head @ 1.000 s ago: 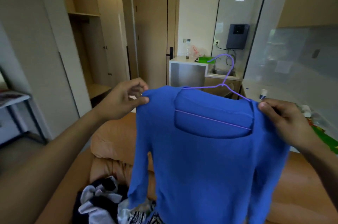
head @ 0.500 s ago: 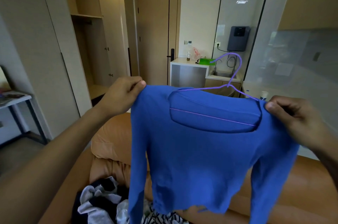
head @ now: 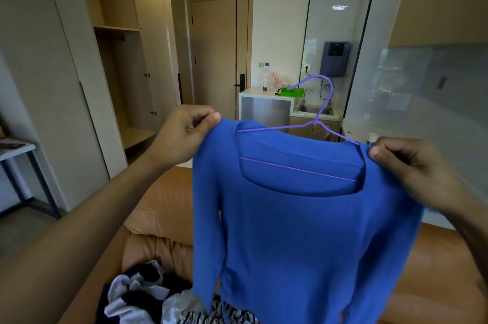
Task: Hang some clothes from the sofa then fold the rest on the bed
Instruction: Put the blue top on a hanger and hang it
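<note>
A blue long-sleeved top (head: pixel 298 231) hangs in front of me on a purple wire hanger (head: pixel 320 115), whose hook stands up above the neckline. My left hand (head: pixel 184 138) pinches the top's left shoulder. At the other shoulder, my right hand (head: pixel 412 167) pinches the fabric the same way. Both sleeves dangle down. Below lies a heap of black, white and striped clothes (head: pixel 148 297) on the tan leather sofa (head: pixel 163 207).
An open wooden wardrobe (head: pixel 121 59) with a shelf and rail stands at the left. A door (head: pixel 219 59) is behind, next to a white counter and small sink (head: pixel 314 109). At the far left is a small table (head: pixel 15 149).
Both hands have lifted the top a little higher and held it straighter; its hem now hangs clear above the clothes heap. The grip on both shoulders is unchanged.
</note>
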The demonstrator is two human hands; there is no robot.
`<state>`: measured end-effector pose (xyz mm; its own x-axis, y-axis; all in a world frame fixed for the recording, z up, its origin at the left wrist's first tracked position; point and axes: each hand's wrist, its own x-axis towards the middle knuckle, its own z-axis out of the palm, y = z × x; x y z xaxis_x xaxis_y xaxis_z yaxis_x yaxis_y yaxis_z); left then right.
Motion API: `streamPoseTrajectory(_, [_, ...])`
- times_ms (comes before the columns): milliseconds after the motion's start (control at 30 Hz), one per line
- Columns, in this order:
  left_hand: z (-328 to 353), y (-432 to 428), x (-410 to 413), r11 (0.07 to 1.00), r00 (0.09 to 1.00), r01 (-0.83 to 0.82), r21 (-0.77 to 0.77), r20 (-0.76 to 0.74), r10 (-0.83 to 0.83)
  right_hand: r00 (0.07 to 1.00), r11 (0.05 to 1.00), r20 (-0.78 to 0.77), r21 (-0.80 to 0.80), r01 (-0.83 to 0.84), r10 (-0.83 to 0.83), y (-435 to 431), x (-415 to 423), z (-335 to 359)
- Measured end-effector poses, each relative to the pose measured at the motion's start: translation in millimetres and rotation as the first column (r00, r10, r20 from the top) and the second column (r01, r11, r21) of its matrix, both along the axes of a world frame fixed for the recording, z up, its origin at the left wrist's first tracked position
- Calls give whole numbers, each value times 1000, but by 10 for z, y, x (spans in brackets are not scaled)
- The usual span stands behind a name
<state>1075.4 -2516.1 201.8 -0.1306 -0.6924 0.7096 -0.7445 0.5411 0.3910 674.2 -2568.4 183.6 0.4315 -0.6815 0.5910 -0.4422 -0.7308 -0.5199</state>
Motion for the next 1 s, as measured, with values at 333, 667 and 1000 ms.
streamPoseTrajectory(333, [-75, -39, -323, 988, 995, 4, 154, 100, -20, 998, 999, 37, 12, 45, -45, -32, -24, -1])
streamPoseTrajectory(667, [-47, -41, -405, 993, 990, -35, -113, 135, 51, 1000, 998, 9, 59, -17, 16, -69, -227, -1])
streamPoseTrajectory(1000, [-131, -118, -741, 1000, 957, 10, 10, 291, -12, 997, 997, 42, 38, -61, 59, -188, -159, -24])
